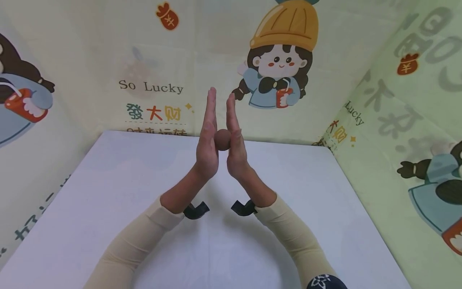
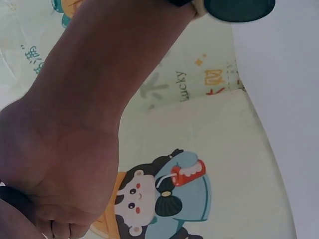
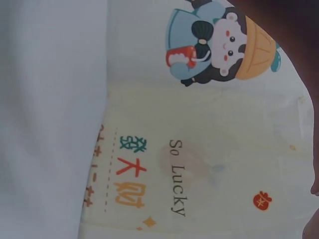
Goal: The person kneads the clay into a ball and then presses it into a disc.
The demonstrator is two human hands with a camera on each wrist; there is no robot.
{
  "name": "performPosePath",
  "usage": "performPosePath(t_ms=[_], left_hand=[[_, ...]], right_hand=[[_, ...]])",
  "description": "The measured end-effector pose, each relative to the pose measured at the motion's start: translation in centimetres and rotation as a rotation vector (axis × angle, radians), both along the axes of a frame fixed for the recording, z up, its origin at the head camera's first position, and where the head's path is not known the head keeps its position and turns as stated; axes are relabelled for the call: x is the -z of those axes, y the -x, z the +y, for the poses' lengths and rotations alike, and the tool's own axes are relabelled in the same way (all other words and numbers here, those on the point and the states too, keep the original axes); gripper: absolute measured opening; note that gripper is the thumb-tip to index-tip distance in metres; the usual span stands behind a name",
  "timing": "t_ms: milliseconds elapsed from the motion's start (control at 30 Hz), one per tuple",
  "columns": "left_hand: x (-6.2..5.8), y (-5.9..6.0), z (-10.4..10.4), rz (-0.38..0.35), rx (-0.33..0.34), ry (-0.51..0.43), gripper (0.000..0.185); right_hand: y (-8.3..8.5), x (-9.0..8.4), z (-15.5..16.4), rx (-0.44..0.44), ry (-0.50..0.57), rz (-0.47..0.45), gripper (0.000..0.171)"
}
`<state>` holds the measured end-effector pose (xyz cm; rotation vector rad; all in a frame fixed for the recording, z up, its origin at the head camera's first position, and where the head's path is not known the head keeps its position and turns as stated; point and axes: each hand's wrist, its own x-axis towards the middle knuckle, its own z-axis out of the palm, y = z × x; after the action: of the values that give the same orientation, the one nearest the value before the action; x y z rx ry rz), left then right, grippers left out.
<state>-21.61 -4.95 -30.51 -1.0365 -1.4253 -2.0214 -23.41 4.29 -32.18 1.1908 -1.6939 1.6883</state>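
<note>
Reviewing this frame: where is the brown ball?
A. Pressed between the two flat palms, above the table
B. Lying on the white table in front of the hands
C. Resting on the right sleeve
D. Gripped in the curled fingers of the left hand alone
A: in the head view the brown ball sits between the palms of the left hand and right hand, fingers straight and pointing up, raised above the white table.

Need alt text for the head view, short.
Left hand and right hand, fingers straight and pointing up, press a brown ball between their palms above a white table. Cartoon-print cloth reading "So Lucky" hangs behind.
</note>
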Motion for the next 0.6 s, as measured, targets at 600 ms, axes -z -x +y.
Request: performPosePath(t_ms=[600], left_hand=[[-0.7,2.6,-1.8,-0.052,-0.118,-0.086,0.070]], right_hand=[[-1.7,1.7,-1.5,0.021,-0.097,-0.020,0.090]])
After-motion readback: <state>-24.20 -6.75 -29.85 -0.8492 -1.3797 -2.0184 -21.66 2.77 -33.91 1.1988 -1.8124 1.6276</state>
